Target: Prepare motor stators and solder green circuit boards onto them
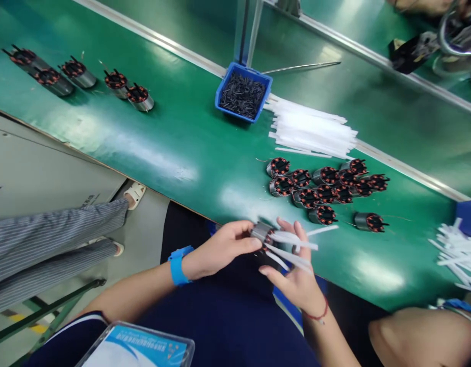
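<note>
My left hand (226,248) is closed round a motor stator (263,231), a grey metal cylinder with copper windings at its right end. From that end several white paper-like strips (291,248) stick out towards my right hand (302,285). The right hand's fingers are spread, with the thumb apart below the strips and the other fingers up alongside them. Whether those fingers touch the strips is not clear. Just beyond, on the green table (182,148), stands a group of similar stators (325,193).
A blue bin (217,97) of small black pieces stands beside a stack of white strips (314,125). More stators (79,73) are at the far left. Loose white strips (459,255) lie at the right edge, near another person's arm (419,334). A person's striped trousers (63,244) show at left.
</note>
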{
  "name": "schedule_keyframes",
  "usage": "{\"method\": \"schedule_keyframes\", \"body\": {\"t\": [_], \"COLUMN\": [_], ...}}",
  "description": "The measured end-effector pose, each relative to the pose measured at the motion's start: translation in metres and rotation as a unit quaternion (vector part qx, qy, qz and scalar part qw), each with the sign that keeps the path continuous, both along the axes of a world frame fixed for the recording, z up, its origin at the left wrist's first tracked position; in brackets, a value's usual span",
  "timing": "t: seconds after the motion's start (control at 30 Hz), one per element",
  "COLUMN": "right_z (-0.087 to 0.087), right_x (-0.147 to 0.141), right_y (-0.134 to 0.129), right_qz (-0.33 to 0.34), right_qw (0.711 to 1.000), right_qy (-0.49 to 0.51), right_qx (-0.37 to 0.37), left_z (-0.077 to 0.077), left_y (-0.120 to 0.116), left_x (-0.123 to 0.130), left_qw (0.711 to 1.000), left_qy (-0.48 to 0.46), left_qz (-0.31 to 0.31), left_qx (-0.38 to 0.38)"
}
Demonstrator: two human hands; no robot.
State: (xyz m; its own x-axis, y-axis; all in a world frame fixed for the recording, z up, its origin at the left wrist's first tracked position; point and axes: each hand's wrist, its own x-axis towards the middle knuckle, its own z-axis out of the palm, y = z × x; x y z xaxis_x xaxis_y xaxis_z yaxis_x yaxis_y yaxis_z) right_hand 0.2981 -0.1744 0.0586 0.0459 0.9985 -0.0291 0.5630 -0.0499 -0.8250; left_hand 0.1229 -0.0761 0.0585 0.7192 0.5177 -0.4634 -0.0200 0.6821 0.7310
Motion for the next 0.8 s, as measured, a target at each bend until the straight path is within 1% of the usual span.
{"method": "schedule_keyframes", "body": {"t": [0.03, 0.07, 0.1, 0.13, 0.17, 0.2, 0.23, 0.27, 0.3, 0.33, 0.37, 0.4, 0.43, 0.47, 0.5, 0.53, 0.57, 0.6, 0.63, 0.67, 0.7, 0.73, 0.77, 0.8], "right_z": [0.001, 0.002, 0.002, 0.001, -0.002, -0.005, -0.009, -0.013, -0.017, -0.019, -0.019, -0.016, -0.012, -0.006, 0.002, 0.010, 0.018, 0.024, 0.028, 0.030, 0.029, 0.027, 0.022, 0.016], "right_x": [0.000, 0.001, 0.005, 0.010, 0.017, 0.027, 0.038, 0.050, 0.063, 0.076, 0.089, 0.100, 0.110, 0.118, 0.124, 0.128, 0.131, 0.132, 0.132, 0.132, 0.132, 0.131, 0.131, 0.130], "right_y": [-0.003, -0.007, -0.011, -0.016, -0.021, -0.026, -0.032, -0.036, -0.040, -0.043, -0.044, -0.042, -0.038, -0.030, -0.019, -0.004, 0.013, 0.034, 0.056, 0.080, 0.104, 0.127, 0.149, 0.168], "right_qz": [-0.011, -0.030, -0.055, -0.084, -0.117, -0.152, -0.183, -0.210, -0.236, -0.265, -0.298, -0.333, -0.367, -0.393, -0.401, -0.391, -0.362, -0.313, -0.251, -0.179, -0.142, -0.089, -0.012, 0.037], "right_qw": [1.000, 0.999, 0.998, 0.996, 0.991, 0.983, 0.972, 0.958, 0.942, 0.923, 0.899, 0.871, 0.837, 0.803, 0.779, 0.772, 0.784, 0.811, 0.844, 0.867, 0.877, 0.889, 0.897, 0.895], "right_qy": [0.017, 0.023, 0.016, -0.006, -0.043, -0.090, -0.143, -0.193, -0.238, -0.279, -0.320, -0.360, -0.403, -0.441, -0.469, -0.482, -0.482, -0.471, -0.458, -0.455, -0.451, -0.445, -0.442, -0.444], "right_qx": [0.017, 0.031, 0.037, 0.041, 0.042, 0.040, 0.035, 0.028, 0.022, 0.019, 0.021, 0.034, 0.056, 0.083, 0.112, 0.135, 0.148, 0.149, 0.123, 0.095, 0.087, 0.066, 0.018, -0.027], "left_z": [0.000, 0.000, -0.001, -0.002, -0.004, -0.004, -0.005, -0.006, -0.008, -0.010, -0.012, -0.014, -0.017, -0.020, -0.022, -0.024, -0.025, -0.026, -0.026, -0.025, -0.025, -0.024, -0.024, -0.024], "left_y": [-0.002, -0.003, -0.003, -0.002, 0.001, 0.006, 0.013, 0.021, 0.029, 0.037, 0.045, 0.052, 0.057, 0.061, 0.063, 0.063, 0.062, 0.059, 0.056, 0.052, 0.047, 0.043, 0.039, 0.035], "left_x": [0.009, 0.017, 0.025, 0.031, 0.036, 0.040, 0.044, 0.048, 0.052, 0.057, 0.062, 0.067, 0.071, 0.075, 0.077, 0.077, 0.076, 0.073, 0.069, 0.063, 0.056, 0.048, 0.041, 0.033], "left_qw": [0.999, 0.996, 0.994, 0.992, 0.988, 0.974, 0.945, 0.901, 0.848, 0.792, 0.740, 0.696, 0.660, 0.631, 0.609, 0.593, 0.584, 0.583, 0.592, 0.611, 0.640, 0.674, 0.712, 0.751], "left_qy": [-0.021, -0.035, -0.036, -0.024, 0.003, 0.041, 0.085, 0.130, 0.171, 0.208, 0.239, 0.265, 0.285, 0.298, 0.305, 0.308, 0.308, 0.302, 0.292, 0.277, 0.261, 0.246, 0.237, 0.233], "left_qz": [-0.034, -0.071, -0.102, -0.120, -0.124, -0.115, -0.098, -0.079, -0.066, -0.065, -0.071, -0.082, -0.093, -0.103, -0.108, -0.111, -0.112, -0.113, -0.114, -0.113, -0.106, -0.092, -0.071, -0.047], "left_qx": [-0.026, -0.034, -0.018, 0.025, 0.097, 0.192, 0.300, 0.406, 0.498, 0.571, 0.624, 0.662, 0.689, 0.709, 0.724, 0.736, 0.743, 0.746, 0.743, 0.733, 0.715, 0.690, 0.657, 0.616]}}
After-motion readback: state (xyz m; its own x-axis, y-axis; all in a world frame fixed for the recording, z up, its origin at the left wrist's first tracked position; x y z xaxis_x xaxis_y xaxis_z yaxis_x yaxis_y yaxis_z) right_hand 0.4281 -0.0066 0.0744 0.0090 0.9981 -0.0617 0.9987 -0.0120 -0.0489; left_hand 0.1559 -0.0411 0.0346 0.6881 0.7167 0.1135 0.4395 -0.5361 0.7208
